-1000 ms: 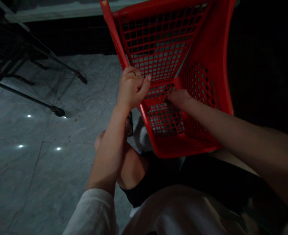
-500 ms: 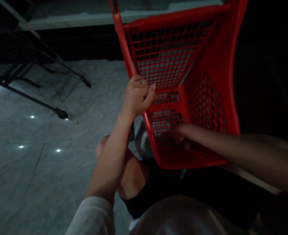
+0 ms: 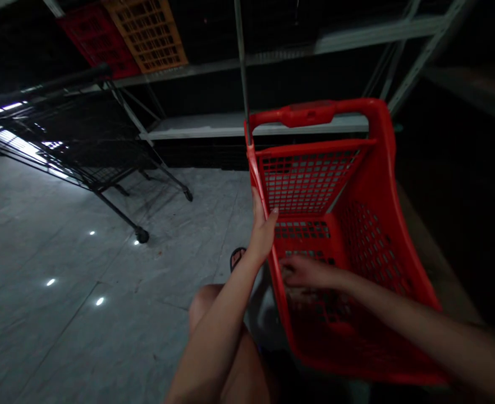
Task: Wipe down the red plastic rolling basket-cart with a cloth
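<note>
Grey tile floor (image 3: 62,336) runs to metal shelving (image 3: 230,126) at the far side, with a black wire cart (image 3: 74,151) to the left. A red plastic basket (image 3: 371,168) stands tilted at right of centre, handle far. The left hand (image 3: 262,233) closes on its left rim (image 3: 258,174); the right hand (image 3: 308,273) sits inside, fingers (image 3: 287,270) loosely curled above the mesh, contact unclear.

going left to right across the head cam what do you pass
black wire shopping cart → dark sandal → left hand → right hand → perforated red plastic side wall of the cart
</note>
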Demonstrator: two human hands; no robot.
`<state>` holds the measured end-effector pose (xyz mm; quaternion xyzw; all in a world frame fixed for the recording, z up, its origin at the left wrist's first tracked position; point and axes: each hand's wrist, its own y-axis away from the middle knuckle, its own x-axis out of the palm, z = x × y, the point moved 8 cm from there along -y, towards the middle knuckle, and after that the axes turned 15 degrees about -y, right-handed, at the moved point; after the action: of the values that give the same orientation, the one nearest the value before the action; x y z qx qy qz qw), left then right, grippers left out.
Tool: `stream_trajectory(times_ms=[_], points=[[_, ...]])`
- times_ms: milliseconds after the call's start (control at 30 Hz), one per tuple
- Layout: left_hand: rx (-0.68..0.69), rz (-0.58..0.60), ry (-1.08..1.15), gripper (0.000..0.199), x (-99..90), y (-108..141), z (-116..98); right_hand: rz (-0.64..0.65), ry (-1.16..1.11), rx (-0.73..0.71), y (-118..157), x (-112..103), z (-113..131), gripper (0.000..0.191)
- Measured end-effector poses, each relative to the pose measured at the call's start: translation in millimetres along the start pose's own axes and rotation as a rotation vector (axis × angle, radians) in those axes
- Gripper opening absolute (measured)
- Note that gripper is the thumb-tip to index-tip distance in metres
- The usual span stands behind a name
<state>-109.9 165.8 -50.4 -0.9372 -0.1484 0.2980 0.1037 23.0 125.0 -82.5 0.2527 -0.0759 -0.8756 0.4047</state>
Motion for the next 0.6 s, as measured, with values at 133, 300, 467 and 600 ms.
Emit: stream_trajectory(times_ms=[133,300,467,600], points=[[-0.108,0.031,0.289,0.109,-2.2,-6.6,6.1,-0.158,-0.167,-0.140,-34.1,-50.4,38.9,0.020],[-0.187,0.104,0.459,0.101,-7.1,-5.3,7.0,-0.573,-0.088,-0.317,-69.5,-125.1,118.2,0.023],[-0.109,0.143,0.404,0.095,-1.5,2.4,8.5,-0.674,0.115,-0.447,-102.7,-153.5,189.8,0.029],[-0.017,0.120,0.326,0.100,2.8,6.3,-2.2,-0.643,0.130,-0.572,-117.4,-157.6,196.7,0.025]])
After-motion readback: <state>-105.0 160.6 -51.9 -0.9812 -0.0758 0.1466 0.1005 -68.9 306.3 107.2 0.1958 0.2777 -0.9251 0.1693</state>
